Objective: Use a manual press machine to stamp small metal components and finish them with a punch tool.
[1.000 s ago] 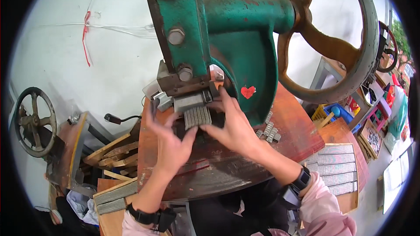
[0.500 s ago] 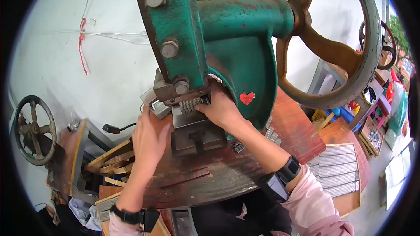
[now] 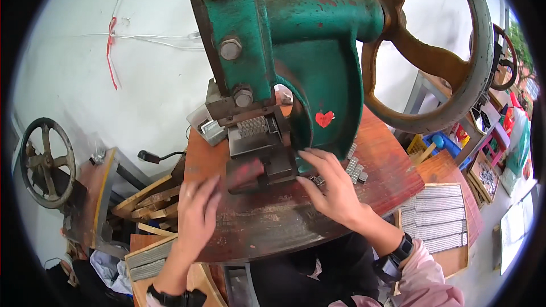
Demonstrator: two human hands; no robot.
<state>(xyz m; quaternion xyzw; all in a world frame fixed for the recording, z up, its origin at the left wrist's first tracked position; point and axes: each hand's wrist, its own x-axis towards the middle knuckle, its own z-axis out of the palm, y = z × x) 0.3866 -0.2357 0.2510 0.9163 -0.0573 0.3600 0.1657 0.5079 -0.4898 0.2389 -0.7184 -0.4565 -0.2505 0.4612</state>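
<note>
While a green press (image 3: 310,51) with a large rust-brown and grey wheel (image 3: 391,18) towers over a worn reddish wooden table (image 3: 267,227), two bare hands work low at its front. Under the press head, a block of small metal pieces (image 3: 253,127), set in close rows, lies toward the back of a flat metal plate (image 3: 249,145). Neither hand touches it.

On the left, the left hand (image 3: 196,207) has bent fingers; a dark, reddish strip (image 3: 248,173), blurred, slants just beyond its fingertips, and whether it is gripped cannot be told. The right hand (image 3: 335,193) is open, thumb and fingers spread apart, next to the dark metal base (image 3: 281,166) below the plate; whether its fingertips touch the base is unclear.

Behind the right hand, loose metal pieces (image 3: 355,170) lie on the table. Farther right, a wooden tray (image 3: 453,262) holds long grey rows. A red heart sticker (image 3: 325,119) marks the press.
</note>
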